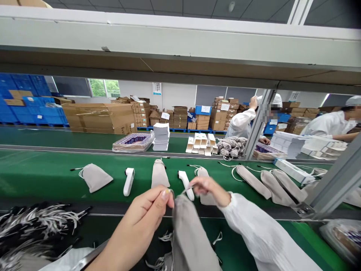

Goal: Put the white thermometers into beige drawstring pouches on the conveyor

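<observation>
A grey drawstring pouch (188, 233) hangs in front of me, its neck gathered at the top. My left hand (146, 210) pinches the cord at the left of the neck. Closed on the cord at the right is my right hand (208, 188), slightly blurred. Just behind the hands lies a white handheld device with a dark tip (185, 182) on the green belt (56, 188). Beside it are a grey pouch (160, 174) and another pouch (207, 198), partly hidden by my right hand. A second white device (129, 182) rests further left.
Pouches with white cords (252, 181) lie right of a metal post (261, 124). A heap of black-and-white cords (42, 226) fills the lower left. Paper stacks (161, 137) stand beyond the belt; two people in white work at right. A shelf (169, 41) spans overhead.
</observation>
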The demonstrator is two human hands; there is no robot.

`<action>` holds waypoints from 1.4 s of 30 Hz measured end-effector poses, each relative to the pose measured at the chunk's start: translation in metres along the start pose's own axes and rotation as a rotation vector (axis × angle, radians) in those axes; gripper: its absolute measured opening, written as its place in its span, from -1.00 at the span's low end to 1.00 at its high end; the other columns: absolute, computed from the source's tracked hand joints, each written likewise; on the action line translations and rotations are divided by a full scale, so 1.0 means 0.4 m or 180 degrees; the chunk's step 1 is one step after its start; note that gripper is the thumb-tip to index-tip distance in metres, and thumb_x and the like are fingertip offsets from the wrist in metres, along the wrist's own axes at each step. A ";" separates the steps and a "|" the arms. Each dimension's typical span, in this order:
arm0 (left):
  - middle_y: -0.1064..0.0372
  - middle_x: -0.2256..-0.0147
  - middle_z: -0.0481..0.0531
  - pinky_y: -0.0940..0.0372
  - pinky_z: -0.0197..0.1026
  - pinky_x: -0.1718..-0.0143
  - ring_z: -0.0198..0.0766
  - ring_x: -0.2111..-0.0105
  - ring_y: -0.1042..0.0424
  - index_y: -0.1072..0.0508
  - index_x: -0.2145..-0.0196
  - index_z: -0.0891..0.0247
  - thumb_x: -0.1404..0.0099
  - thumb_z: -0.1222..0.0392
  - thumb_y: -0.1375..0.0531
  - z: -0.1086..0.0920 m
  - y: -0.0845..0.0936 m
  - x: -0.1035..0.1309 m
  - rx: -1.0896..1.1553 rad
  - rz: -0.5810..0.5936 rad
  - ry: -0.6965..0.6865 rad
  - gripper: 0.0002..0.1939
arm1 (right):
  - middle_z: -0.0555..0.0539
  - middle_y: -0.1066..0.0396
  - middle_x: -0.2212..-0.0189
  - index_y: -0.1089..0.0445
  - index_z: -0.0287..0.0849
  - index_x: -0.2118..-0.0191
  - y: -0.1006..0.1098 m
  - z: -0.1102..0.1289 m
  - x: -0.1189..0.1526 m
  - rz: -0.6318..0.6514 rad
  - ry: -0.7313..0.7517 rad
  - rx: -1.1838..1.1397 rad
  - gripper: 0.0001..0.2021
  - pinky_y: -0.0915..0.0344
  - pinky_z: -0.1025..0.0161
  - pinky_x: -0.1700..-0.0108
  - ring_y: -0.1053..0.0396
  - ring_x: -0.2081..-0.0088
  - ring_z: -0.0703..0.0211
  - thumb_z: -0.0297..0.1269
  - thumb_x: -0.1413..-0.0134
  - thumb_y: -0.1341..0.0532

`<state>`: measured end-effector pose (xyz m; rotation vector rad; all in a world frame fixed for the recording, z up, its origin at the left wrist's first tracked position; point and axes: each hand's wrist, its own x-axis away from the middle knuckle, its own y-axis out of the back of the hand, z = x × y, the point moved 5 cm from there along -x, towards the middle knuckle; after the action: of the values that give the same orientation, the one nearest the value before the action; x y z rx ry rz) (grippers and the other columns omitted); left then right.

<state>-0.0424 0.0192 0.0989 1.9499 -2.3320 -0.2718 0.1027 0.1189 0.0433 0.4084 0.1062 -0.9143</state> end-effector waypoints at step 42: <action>-0.20 0.46 -0.10 0.01 -0.30 0.44 -0.23 0.38 -0.19 -0.16 0.50 0.18 -0.19 0.13 0.04 0.122 -0.084 -0.023 -0.2241 0.1019 0.0261 -0.85 | 0.03 -0.32 0.29 0.31 0.16 -0.11 0.118 -0.035 -0.008 -0.1239 -0.0354 -0.1998 -0.12 -0.27 0.11 0.22 -0.34 0.22 0.13 -0.40 0.25 -0.27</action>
<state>-0.0170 0.0263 0.0451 1.2170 -2.0484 -0.8256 0.1391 0.1523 0.0454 -0.2574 0.3683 -1.2237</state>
